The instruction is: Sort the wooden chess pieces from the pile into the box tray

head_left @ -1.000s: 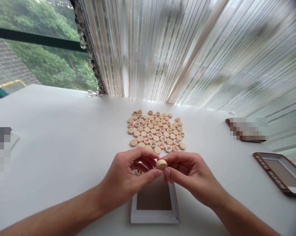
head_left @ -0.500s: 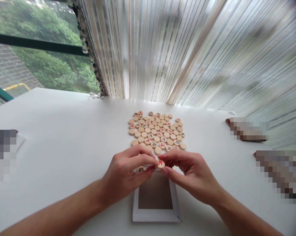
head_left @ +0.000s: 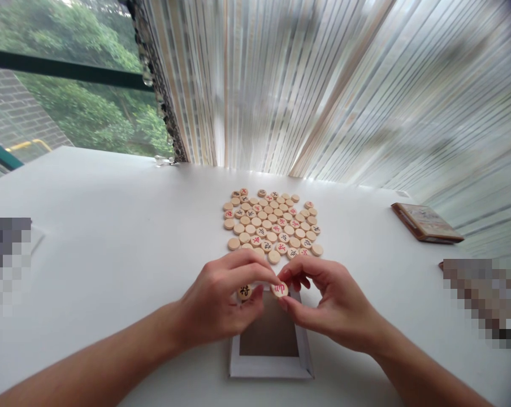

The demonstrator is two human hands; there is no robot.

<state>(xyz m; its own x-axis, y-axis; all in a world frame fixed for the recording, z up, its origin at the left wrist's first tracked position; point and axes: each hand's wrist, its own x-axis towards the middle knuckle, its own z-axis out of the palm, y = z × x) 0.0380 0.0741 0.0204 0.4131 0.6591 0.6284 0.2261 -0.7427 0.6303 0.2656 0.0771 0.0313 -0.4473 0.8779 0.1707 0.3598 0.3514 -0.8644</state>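
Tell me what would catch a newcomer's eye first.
Probably the spread of wooden pieces in the middle, some marked red or black. Nearer, the right hand pinches a red-marked piece over a tray, beside the left hand. Behind, a striped curtain fills the upper right.

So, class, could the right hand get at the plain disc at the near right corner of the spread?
Probably yes: the plain disc lies just beyond the right hand with nothing covering it, though that hand would first need to let go of the red-marked disc.
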